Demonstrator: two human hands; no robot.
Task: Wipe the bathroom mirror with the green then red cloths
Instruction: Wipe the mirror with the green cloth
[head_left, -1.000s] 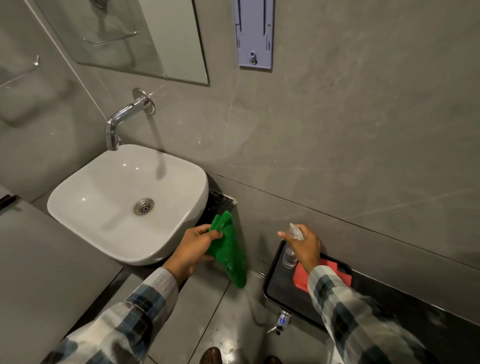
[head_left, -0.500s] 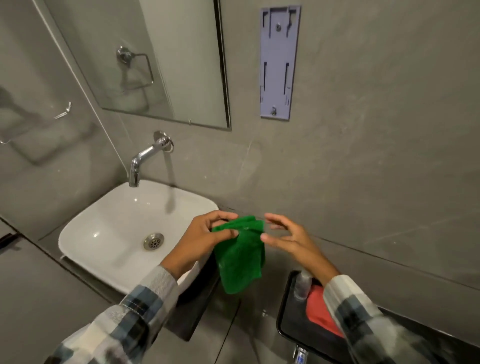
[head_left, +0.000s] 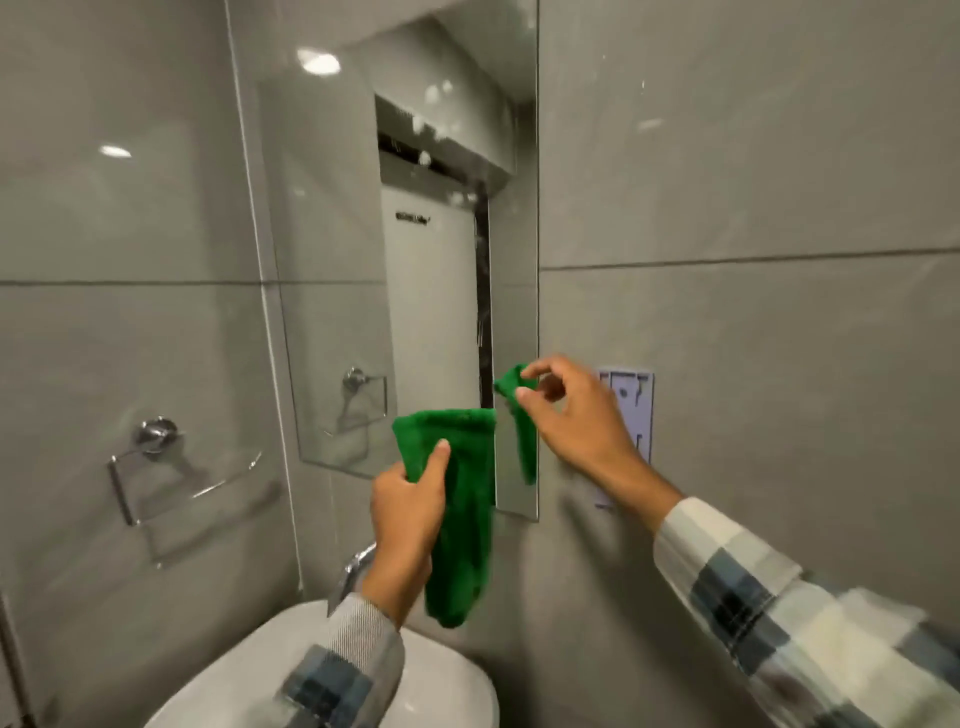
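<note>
The green cloth (head_left: 462, 499) hangs in front of the lower right part of the mirror (head_left: 415, 291). My left hand (head_left: 410, 506) grips its left upper edge, thumb on top. My right hand (head_left: 576, 415) pinches the cloth's other corner between thumb and fingers, held a little higher and to the right, near the mirror's right edge. The cloth sags between the two hands and does not clearly touch the glass. Pale spots and drips show on the upper mirror. The red cloth is out of view.
A white basin (head_left: 322, 670) sits below with a chrome tap (head_left: 353, 566) behind my left wrist. A chrome towel ring (head_left: 156, 467) hangs on the left wall. A lilac wall bracket (head_left: 631, 410) is fixed right of the mirror, behind my right hand.
My view has swung up from the basin and tray to the mirror. Both hands rose with the green cloth, and my right hand now pinches a corner of it.
</note>
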